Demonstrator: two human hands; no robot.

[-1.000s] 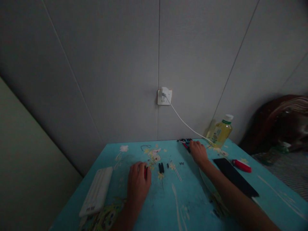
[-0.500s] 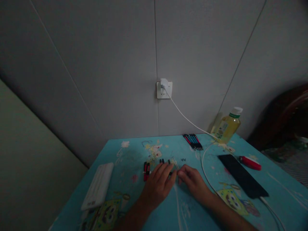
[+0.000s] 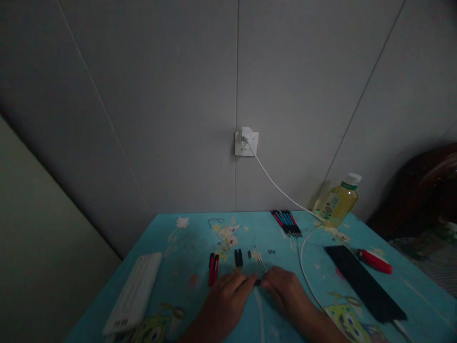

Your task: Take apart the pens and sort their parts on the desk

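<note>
My left hand (image 3: 226, 297) and my right hand (image 3: 285, 288) meet near the table's front, fingers closed. Between their fingertips shows a short black pen part (image 3: 257, 282), pinched from both sides; the rest of it is hidden. Left of the hands lie red pen barrels (image 3: 213, 270) with dark ends. Two black tubular pen parts (image 3: 238, 257) sit just beyond my left fingers, with a smaller black piece (image 3: 249, 254) beside them. Thin pale refills (image 3: 260, 259) lie beyond my right hand, and tiny dark pieces (image 3: 272, 251) are a bit farther right.
A row of red and blue pens (image 3: 286, 223) lies at the back. On the right are a yellow drink bottle (image 3: 339, 202), a dark phone-like slab (image 3: 366, 283) and a red handle-like object (image 3: 374, 261). A white power bank (image 3: 134, 290) lies left; a white cable (image 3: 276, 188) crosses from the socket.
Both hands have drawn back toward me, uncovering the black parts on the table. The black piece between the fingertips now shows. The camera view has tilted slightly upward.
</note>
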